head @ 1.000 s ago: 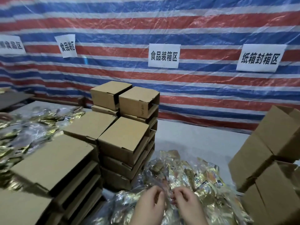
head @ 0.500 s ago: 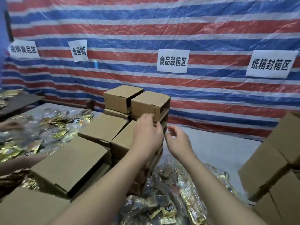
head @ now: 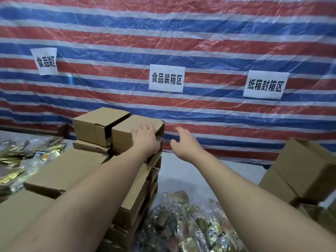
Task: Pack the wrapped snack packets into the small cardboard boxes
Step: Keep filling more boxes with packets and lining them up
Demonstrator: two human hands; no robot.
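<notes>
The step in hand looks like fetching an empty box to fill; no packet has gone into anything that can be seen. The left hand (head: 144,138) lies palm down on the top box (head: 127,132) of the tall stack (head: 138,188) toward the far side of the table (head: 190,171), fingers laid over its lid with their tips reaching toward the right edge; whether they curl down over that edge cannot be told, since the back of the hand covers it. The right hand (head: 184,140) hangs in the air just beside the box's right side, apart from it, fingers loose and spread, holding nothing. A twin box (head: 98,127) stands touching the first on its left, and lower stacks (head: 61,171) spread toward the near left corner. The packets (head: 183,224) lie in a shiny heap inside clear plastic at the near edge, below the right forearm; a second heap (head: 20,157) sits at the left edge. More boxes (head: 301,171) are piled along the right edge. The next move probably calls for the right hand to close on the box's open side so both hands can lift it clear without dragging its neighbour or tipping the stack, then bring it down beside the near heap for filling.
</notes>
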